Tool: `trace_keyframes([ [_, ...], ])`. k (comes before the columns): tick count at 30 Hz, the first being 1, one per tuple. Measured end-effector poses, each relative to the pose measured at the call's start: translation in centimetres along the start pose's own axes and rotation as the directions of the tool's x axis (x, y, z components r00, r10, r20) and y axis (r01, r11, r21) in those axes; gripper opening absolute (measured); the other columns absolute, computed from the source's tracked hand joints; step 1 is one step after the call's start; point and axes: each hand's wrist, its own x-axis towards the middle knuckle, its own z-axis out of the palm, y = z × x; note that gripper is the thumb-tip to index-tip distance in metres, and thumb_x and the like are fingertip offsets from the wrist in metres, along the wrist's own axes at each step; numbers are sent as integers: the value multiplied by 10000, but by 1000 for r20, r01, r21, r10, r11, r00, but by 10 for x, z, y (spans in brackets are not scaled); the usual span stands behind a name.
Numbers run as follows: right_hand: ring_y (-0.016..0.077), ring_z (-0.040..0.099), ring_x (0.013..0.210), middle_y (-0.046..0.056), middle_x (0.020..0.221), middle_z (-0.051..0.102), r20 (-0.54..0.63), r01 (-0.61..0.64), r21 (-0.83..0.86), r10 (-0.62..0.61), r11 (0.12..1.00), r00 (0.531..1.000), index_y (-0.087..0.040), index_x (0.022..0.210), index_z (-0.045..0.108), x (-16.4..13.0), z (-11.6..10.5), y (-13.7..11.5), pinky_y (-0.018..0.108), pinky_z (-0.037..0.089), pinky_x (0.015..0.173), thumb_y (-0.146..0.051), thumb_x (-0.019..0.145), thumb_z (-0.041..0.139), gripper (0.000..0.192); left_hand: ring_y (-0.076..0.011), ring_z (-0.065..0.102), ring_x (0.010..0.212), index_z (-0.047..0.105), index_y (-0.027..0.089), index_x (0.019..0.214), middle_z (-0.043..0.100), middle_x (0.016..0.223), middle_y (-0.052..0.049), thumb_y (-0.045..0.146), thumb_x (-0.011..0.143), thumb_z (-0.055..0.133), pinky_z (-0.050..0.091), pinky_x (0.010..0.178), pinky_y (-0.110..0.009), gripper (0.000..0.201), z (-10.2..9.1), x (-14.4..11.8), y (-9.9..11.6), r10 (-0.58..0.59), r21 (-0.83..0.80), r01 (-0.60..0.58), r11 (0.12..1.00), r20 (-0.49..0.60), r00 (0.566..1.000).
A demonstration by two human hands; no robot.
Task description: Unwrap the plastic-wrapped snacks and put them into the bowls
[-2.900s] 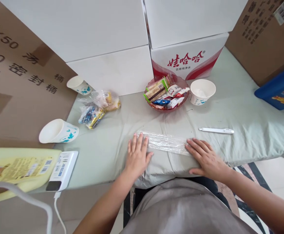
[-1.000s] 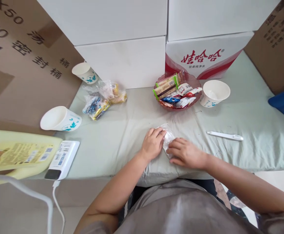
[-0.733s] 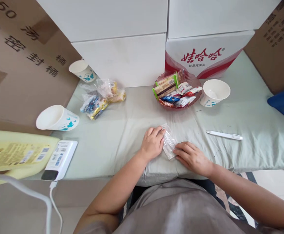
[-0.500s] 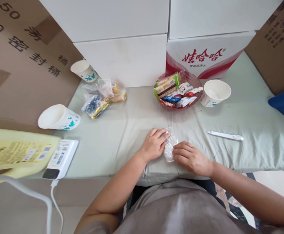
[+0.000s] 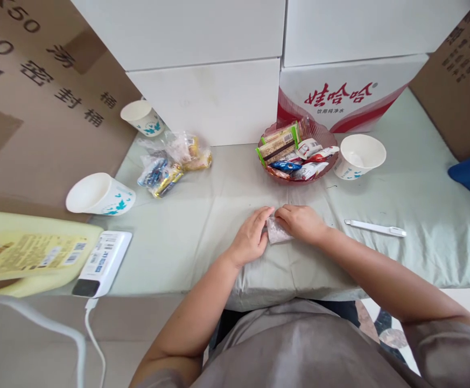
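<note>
Plastic wrap (image 5: 275,234), pinched btwn both hands, palms down

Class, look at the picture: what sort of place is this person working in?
Probably a storeroom or informal workspace: stacked cardboard cartons and a bottled-water carton crowd a cloth-covered table holding a snack bowl and paper cups.

Three cups (image 5: 99,194) (image 5: 141,117) (image 5: 359,156), one bowl (image 5: 328,141) and one pen (image 5: 375,228) lay around the bowl; two bags (image 5: 174,161) sat left of it.

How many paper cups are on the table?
3: one paper cup upright at the back left by the white box, one lying on its side at the left, one upright beside the snack bowl.
</note>
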Motion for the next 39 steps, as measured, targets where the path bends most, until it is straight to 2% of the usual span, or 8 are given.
trace_keyframes([
  [6,168,552,690,77,822,637,-109,14,-4,-15,1000,994,-165,908,652,-2,16,0,289,291,588,-280,988,417,273,-242,559,1108,606,182,1078,580,1193,-106,253,939,486,495,963,-420,197,3,3,3,-76,93,74,993,16,997],
  [11,201,535,741,95,841,627,-250,-121,-13,114,993,962,-167,921,666,-7,11,14,310,353,650,-285,975,436,265,-271,532,1015,638,181,1047,594,1118,-92,283,804,700,481,924,-454,271,9,5,7,-147,253,151,956,-31,989],
  [18,222,546,998,85,1048,665,-270,369,188,-313,910,910,-196,986,674,-11,9,10,373,433,891,-266,940,521,174,-284,516,1055,606,169,1111,584,1135,-107,225,767,674,474,945,-467,355,6,4,5,-148,217,156,964,-51,988],
  [26,167,584,848,51,929,664,-177,346,115,-323,931,930,-196,941,663,-38,-8,16,270,488,759,-113,912,479,204,-242,547,1062,563,193,1082,598,1115,-84,88,795,526,492,931,-433,309,1,0,-6,-120,94,132,987,-121,985],
  [29,188,590,984,91,1026,653,-338,166,92,-126,982,933,-183,1016,644,-46,-53,57,299,485,844,-131,942,400,261,-248,548,1050,598,194,1022,605,1106,-85,141,832,546,499,911,-432,204,4,1,-6,-94,142,109,984,-105,990],
  [32,248,587,1021,118,1059,629,-521,-211,60,211,976,827,-178,1022,649,-33,-101,110,384,476,864,-173,922,432,239,-245,553,1035,618,197,995,607,1097,-82,169,844,544,503,900,-433,171,6,2,-5,-95,158,109,981,-92,991],
  [34,259,592,1016,118,1094,628,-341,-547,-26,507,837,792,-176,1044,656,-15,-120,143,376,478,819,-180,905,477,227,-241,554,1032,624,200,986,606,1098,-79,176,849,538,502,896,-428,164,6,2,-6,-108,162,120,980,-84,991],
  [39,223,620,976,92,1123,639,-14,-596,-71,597,800,802,-147,1108,642,33,-108,191,376,525,836,-303,895,634,264,-234,547,1025,628,197,986,604,1104,-76,159,846,546,497,896,-417,167,4,4,-6,-125,158,136,978,-72,989],
])
